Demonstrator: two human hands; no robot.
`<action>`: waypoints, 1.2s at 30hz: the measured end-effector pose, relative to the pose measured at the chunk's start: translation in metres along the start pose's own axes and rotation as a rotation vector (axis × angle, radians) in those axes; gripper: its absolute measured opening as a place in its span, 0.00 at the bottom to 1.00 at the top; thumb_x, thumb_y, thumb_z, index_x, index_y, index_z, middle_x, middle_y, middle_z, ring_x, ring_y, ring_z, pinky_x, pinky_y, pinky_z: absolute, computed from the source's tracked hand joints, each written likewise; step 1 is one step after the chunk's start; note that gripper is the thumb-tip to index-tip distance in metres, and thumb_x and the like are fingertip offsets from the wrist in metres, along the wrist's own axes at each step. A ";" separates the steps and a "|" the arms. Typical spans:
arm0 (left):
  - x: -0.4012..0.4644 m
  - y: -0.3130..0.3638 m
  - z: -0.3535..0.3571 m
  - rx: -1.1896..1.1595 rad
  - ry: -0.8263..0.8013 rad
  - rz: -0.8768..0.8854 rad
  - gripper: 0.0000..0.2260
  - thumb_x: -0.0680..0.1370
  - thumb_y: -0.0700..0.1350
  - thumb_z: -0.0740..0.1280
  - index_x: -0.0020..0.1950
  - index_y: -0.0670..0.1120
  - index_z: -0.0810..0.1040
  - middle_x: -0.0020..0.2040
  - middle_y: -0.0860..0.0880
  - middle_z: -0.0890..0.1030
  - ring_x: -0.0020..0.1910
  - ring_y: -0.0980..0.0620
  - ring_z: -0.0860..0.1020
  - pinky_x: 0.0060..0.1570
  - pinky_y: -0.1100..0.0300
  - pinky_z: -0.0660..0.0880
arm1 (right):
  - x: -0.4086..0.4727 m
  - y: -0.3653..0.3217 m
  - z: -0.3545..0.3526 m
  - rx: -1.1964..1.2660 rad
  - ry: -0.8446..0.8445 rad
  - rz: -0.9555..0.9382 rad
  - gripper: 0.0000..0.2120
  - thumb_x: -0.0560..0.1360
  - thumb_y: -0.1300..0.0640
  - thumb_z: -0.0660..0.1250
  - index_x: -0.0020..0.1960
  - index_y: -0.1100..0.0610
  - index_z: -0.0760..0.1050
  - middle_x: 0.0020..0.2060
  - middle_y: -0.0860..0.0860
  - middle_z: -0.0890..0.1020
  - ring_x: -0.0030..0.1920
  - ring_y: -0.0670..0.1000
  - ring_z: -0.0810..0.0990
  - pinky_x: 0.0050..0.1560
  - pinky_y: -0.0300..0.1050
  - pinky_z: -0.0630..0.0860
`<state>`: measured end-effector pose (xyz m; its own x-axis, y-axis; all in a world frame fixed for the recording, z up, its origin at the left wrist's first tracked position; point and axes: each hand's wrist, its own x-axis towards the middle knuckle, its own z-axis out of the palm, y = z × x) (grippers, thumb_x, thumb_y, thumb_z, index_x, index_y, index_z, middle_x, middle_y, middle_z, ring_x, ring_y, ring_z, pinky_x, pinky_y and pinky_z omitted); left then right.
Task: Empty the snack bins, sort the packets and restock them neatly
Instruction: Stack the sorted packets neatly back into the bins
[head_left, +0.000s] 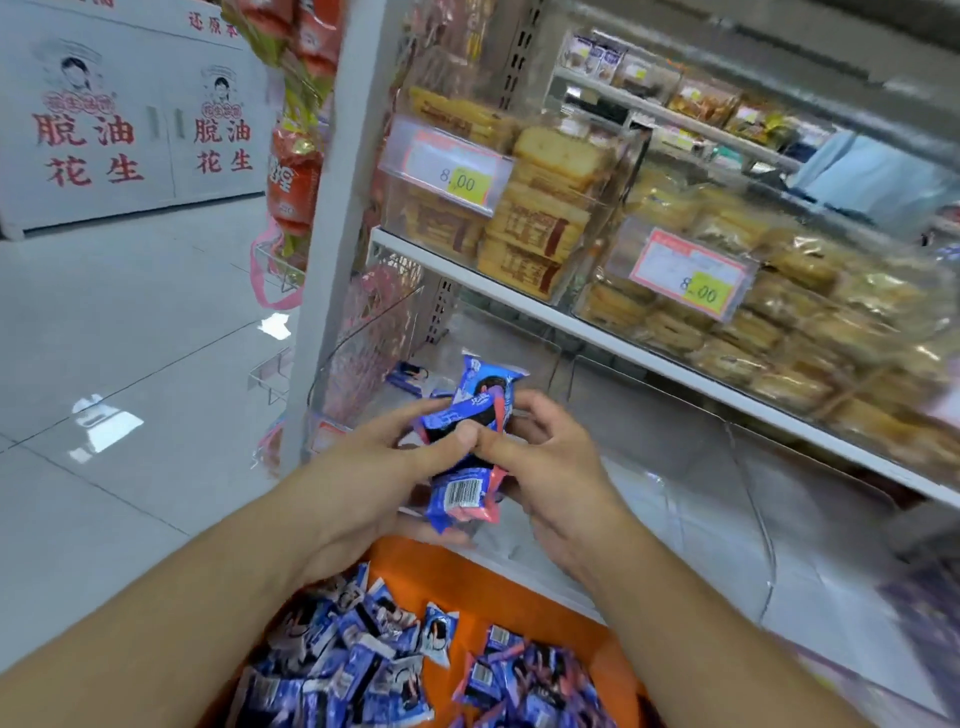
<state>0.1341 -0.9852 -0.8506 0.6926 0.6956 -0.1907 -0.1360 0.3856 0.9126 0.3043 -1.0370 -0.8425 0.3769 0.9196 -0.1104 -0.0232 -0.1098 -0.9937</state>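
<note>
Shop shelving (597, 332) fills the right side, its upper level carrying two clear bins of wrapped cakes, each with an 8.00 price tag (457, 179). Below it, one clear bin (649, 415) stands nearly bare, with a single blue packet (410, 376) at its back left. Both hands hold a small stack of blue and pink snack packets (467, 441) just in front of that bin: the left hand (384, 467) and right hand (545, 467) curl round it, thumbs meeting on top. Beneath, an orange tray (493, 592) holds two loose heaps of blue packets.
</note>
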 end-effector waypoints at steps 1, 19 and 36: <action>-0.003 -0.004 0.005 0.032 -0.017 -0.005 0.18 0.78 0.48 0.74 0.68 0.56 0.80 0.57 0.42 0.86 0.54 0.40 0.86 0.50 0.42 0.83 | -0.011 0.000 -0.007 0.029 -0.008 0.022 0.19 0.72 0.64 0.79 0.60 0.56 0.81 0.53 0.54 0.88 0.51 0.56 0.88 0.50 0.54 0.85; -0.050 -0.095 0.107 0.265 -0.070 -0.124 0.10 0.78 0.45 0.73 0.58 0.51 0.87 0.49 0.44 0.87 0.41 0.49 0.83 0.40 0.57 0.80 | -0.146 0.047 -0.135 0.460 0.139 0.297 0.11 0.77 0.57 0.73 0.57 0.59 0.78 0.50 0.61 0.81 0.50 0.61 0.81 0.50 0.63 0.85; -0.004 -0.048 0.059 0.461 0.137 0.129 0.17 0.76 0.38 0.76 0.60 0.56 0.86 0.56 0.44 0.85 0.44 0.47 0.85 0.43 0.54 0.82 | -0.130 0.105 -0.131 0.178 0.155 0.551 0.11 0.78 0.51 0.75 0.54 0.58 0.82 0.56 0.58 0.86 0.52 0.61 0.88 0.44 0.55 0.85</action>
<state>0.1801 -1.0423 -0.8727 0.5876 0.8048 -0.0835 0.1347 0.0045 0.9909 0.3739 -1.2172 -0.9297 0.3954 0.6780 -0.6197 -0.4032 -0.4781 -0.7803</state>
